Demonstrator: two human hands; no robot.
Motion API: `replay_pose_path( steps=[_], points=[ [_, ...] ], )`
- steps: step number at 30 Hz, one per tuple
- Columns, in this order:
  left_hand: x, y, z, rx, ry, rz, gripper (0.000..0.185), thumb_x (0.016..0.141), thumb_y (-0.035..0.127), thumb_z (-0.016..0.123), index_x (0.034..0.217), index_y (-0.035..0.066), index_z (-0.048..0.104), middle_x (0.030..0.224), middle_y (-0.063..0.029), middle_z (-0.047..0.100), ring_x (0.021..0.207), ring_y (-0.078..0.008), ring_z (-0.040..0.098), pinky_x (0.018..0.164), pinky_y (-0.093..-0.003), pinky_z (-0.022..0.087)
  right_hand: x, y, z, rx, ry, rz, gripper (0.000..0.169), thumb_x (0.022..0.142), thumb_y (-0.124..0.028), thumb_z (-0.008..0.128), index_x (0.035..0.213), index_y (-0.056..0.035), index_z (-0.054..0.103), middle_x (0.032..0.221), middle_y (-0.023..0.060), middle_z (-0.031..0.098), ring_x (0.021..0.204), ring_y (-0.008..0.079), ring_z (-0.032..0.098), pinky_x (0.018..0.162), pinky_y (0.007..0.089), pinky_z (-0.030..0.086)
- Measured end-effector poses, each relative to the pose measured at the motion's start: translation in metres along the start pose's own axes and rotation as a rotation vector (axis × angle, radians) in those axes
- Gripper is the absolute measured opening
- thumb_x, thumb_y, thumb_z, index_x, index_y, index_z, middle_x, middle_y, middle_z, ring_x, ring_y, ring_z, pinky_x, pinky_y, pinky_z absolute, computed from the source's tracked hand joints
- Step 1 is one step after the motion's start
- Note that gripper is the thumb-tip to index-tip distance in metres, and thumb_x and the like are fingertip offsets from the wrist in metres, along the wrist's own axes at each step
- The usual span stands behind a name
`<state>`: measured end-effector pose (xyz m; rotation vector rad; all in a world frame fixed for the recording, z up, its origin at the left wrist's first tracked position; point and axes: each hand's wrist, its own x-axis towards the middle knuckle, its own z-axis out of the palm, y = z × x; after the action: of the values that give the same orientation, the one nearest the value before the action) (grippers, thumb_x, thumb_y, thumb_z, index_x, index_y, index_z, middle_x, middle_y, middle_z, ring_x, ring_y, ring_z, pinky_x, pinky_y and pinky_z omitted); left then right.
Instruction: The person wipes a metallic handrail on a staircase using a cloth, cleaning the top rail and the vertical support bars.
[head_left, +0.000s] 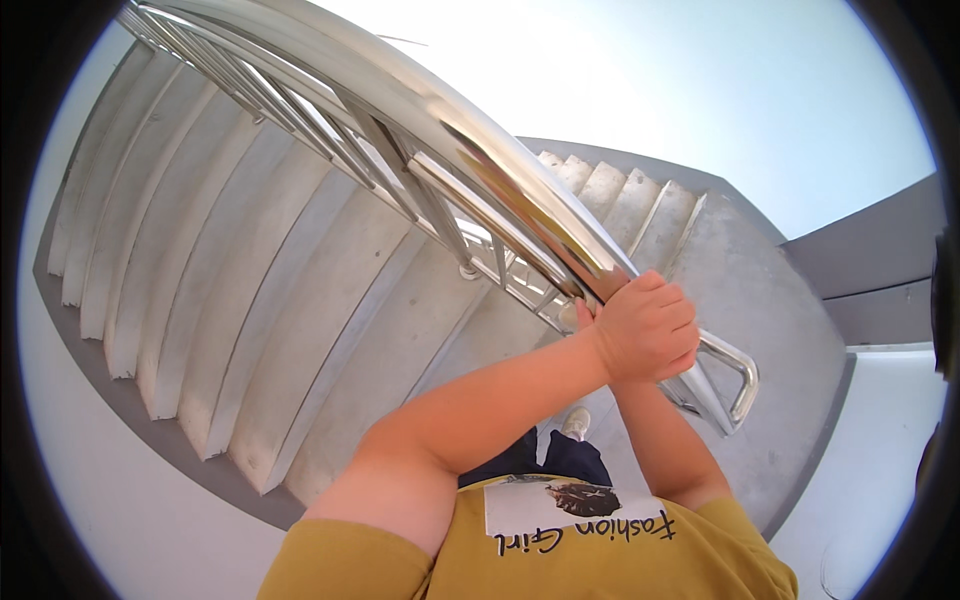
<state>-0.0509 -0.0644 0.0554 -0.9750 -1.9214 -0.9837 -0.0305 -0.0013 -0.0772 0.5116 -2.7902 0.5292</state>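
Note:
A thick, shiny stainless-steel handrail (480, 142) runs diagonally from the upper left to the right of centre. My left hand (651, 328) is closed over it near its lower end, the knuckles facing up. From the lower right, my right forearm (664, 435) reaches up to the same spot and crosses beneath my left wrist. Most of my right hand is hidden behind the left one, so its grip cannot be made out. A finger or thumb shows against the rail just left of the hands; whose it is cannot be told.
Concrete stairs (247, 262) fill the left, beside metal balusters (442, 202). Another flight (637, 202) lies beyond the rail. A bent steel rail end (746, 382) adjoins a concrete landing (795, 420) at the right. Below my arms shows a light shoe (577, 424).

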Motion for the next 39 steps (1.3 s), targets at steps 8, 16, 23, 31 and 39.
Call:
replay_pose_path(
  steps=[8,16,23,31,39],
  points=[
    [-0.161,0.034,-0.097,-0.142,-0.194,-0.589,0.014,0.075,0.008,0.071,0.072,0.008,0.057,0.077,-0.0096,0.059,0.072,-0.0319,0.057,0.067,-0.0427,0.044,0.030,-0.025,-0.012,0.346,-0.278,0.078,0.059,0.098,-0.031,0.055,0.143,0.0035,0.042,0.142,0.0324,0.046,0.132,0.0483,0.044,0.112,0.0514,0.034],
    [-0.255,0.064,-0.169,0.118,-0.198,-1.146,0.013,0.081,0.011,0.069,0.073,0.005,0.060,0.073,-0.0139,0.060,0.069,-0.0363,0.059,0.063,-0.0439,0.045,0.102,-0.091,0.007,0.147,-0.120,-0.081,0.056,0.096,-0.025,0.059,0.139,0.0059,0.041,0.129,0.0272,0.057,0.119,0.0427,0.056,0.101,0.0490,0.044],
    [-0.180,0.008,-0.150,0.183,0.105,-1.255,0.010,0.086,0.012,0.067,0.086,0.002,0.063,0.080,-0.0119,0.061,0.073,-0.0264,0.059,0.064,-0.0355,0.047,0.174,-0.165,0.014,0.230,0.015,-0.157,0.058,0.097,-0.032,0.055,0.139,0.0059,0.042,0.132,0.0247,0.056,0.120,0.0400,0.057,0.099,0.0460,0.046],
    [-0.108,-0.100,-0.142,0.171,0.355,-1.096,0.030,0.091,0.009,0.064,0.120,0.003,0.061,0.105,-0.0113,0.065,0.093,-0.0200,0.065,0.074,-0.0320,0.053,0.163,-0.149,-0.002,0.691,-0.213,-0.114,0.059,0.101,-0.033,0.043,0.150,-0.0013,0.035,0.144,0.0226,0.050,0.131,0.0411,0.048,0.109,0.0451,0.037],
    [-0.079,-0.091,-0.196,0.358,-0.001,-1.115,0.015,0.088,0.009,0.067,0.102,0.003,0.064,0.097,-0.0102,0.067,0.092,-0.0227,0.064,0.080,-0.0351,0.051,0.158,-0.146,0.009,0.568,-0.200,-0.163,0.056,0.101,-0.031,0.045,0.151,-0.0062,0.035,0.148,0.0234,0.044,0.138,0.0419,0.039,0.113,0.0498,0.030]
  ],
)
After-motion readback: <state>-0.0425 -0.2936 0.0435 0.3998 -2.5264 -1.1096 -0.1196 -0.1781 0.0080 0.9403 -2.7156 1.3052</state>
